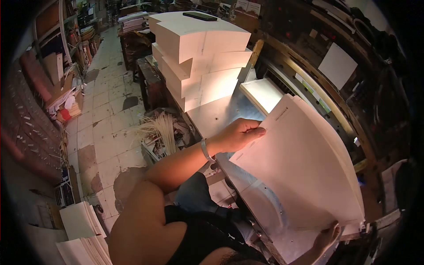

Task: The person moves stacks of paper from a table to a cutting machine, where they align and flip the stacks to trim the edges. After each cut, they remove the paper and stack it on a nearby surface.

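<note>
A thick stack of large white sheets (300, 163) is held tilted over a metal table (216, 117). At its upper left edge, my left hand (240, 134) grips it with the thumb on top and the fingers curled at the edge. My right hand (327, 236) is at the stack's lower right edge, partly hidden, with its fingertips against the paper. Beyond the left hand, a smaller pile of white paper (263, 95) lies beside the machine's bar.
A tall, uneven paper pile (203, 57) stands at the table's far end, with a dark phone (199, 16) on top. Paper strips (163, 132) fill a container beside the table. More paper stacks (84, 221) stand at lower left. A long machine bar (318, 95) runs along the right.
</note>
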`<state>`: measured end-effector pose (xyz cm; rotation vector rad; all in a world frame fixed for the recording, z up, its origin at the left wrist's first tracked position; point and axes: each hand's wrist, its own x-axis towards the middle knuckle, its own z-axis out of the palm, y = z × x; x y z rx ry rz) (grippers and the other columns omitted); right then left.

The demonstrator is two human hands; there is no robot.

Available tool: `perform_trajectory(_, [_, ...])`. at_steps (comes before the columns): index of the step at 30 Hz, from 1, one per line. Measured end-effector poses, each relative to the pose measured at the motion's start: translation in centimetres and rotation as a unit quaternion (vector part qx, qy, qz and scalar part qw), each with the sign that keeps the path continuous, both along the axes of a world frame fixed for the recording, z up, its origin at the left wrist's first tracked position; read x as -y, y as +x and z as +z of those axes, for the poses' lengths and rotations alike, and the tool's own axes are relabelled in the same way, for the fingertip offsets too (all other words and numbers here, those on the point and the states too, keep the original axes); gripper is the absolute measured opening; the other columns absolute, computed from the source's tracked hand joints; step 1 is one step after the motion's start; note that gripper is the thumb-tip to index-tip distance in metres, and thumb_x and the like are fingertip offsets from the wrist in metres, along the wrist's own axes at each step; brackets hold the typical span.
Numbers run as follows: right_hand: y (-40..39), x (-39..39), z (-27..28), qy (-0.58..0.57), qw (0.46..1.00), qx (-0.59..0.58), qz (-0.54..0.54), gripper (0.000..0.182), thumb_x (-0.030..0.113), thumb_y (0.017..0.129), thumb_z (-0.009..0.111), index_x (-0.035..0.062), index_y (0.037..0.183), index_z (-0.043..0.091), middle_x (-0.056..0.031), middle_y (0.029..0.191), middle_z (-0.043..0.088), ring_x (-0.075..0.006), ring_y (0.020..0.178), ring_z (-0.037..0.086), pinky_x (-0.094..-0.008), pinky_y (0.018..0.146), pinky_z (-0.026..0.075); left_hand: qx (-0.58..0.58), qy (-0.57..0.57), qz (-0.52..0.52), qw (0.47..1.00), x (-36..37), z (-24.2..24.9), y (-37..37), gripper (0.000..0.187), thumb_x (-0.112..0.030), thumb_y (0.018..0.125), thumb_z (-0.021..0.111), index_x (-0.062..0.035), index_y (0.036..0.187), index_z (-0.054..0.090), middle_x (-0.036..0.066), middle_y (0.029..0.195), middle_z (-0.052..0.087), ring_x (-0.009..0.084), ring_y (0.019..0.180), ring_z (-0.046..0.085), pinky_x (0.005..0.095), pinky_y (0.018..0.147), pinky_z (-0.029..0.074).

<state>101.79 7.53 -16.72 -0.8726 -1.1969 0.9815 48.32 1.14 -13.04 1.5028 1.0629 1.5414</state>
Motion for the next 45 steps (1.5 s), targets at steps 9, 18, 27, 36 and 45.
perform_trajectory(9, [-3.9, -0.3, -3.0, 0.014, 0.999, -0.008, -0.035, 0.023, 0.017, 0.094, 0.071, 0.0063, 0.105, 0.054, -0.0011, 0.093, 0.06, -0.0083, 0.079, 0.052, -0.025, 0.069, 0.043, 0.117, -0.008, -0.054, 0.992, -2.8, -3.2, 0.0, 0.047, -0.009, 0.097, 0.06, -0.005, 0.141, 0.047, 0.007, 0.134, 0.059, 0.0162, 0.123, 0.054, 0.034, 0.105, 0.042])
perform_trajectory(18, [-3.4, -3.5, -6.7, 0.013, 0.992, -0.109, 0.058, 0.049, 0.018, 0.093, 0.069, 0.0036, 0.136, 0.049, -0.009, 0.13, 0.06, -0.0246, 0.121, 0.056, -0.0416, 0.105, 0.042, 0.148, -0.019, -0.037, 0.988, -6.0, -5.6, 0.2, 0.057, -0.015, 0.096, 0.06, -0.0036, 0.148, 0.04, 0.009, 0.139, 0.055, 0.018, 0.13, 0.048, 0.035, 0.11, 0.037])
perform_trajectory(27, [-3.5, -0.4, -9.4, -0.012, 0.993, -0.112, -0.033, 0.028, 0.02, 0.097, 0.068, 0.0059, 0.119, 0.059, -0.0055, 0.114, 0.066, -0.012, 0.102, 0.059, -0.0289, 0.088, 0.046, 0.066, -0.063, 0.104, 0.99, -1.5, -5.4, 2.0, 0.042, -0.039, 0.105, 0.054, -0.0128, 0.073, 0.05, -0.012, 0.067, 0.035, 0.0027, 0.063, 0.03, 0.0275, 0.056, 0.023])
perform_trajectory(36, [-7.1, 1.9, -3.4, -0.009, 0.995, -0.08, 0.061, 0.033, 0.019, 0.097, 0.069, -0.0002, 0.122, 0.06, -0.0071, 0.116, 0.068, -0.0163, 0.109, 0.062, -0.0325, 0.098, 0.046, 0.166, -0.021, -0.029, 0.986, -0.1, -6.0, -1.2, 0.05, -0.017, 0.103, 0.049, 0.0001, 0.149, 0.037, 0.01, 0.151, 0.045, 0.0244, 0.141, 0.04, 0.0421, 0.119, 0.027])
perform_trajectory(45, [-7.3, 0.5, -2.8, -0.017, 0.996, -0.031, 0.077, 0.044, 0.012, 0.088, 0.076, -0.0015, 0.126, 0.058, -0.0063, 0.116, 0.068, -0.016, 0.108, 0.062, -0.0322, 0.096, 0.047, 0.179, -0.042, -0.029, 0.982, -2.9, -7.3, -2.6, 0.048, -0.012, 0.093, 0.06, 0.0002, 0.138, 0.047, 0.009, 0.134, 0.057, 0.0199, 0.127, 0.051, 0.0371, 0.11, 0.037])
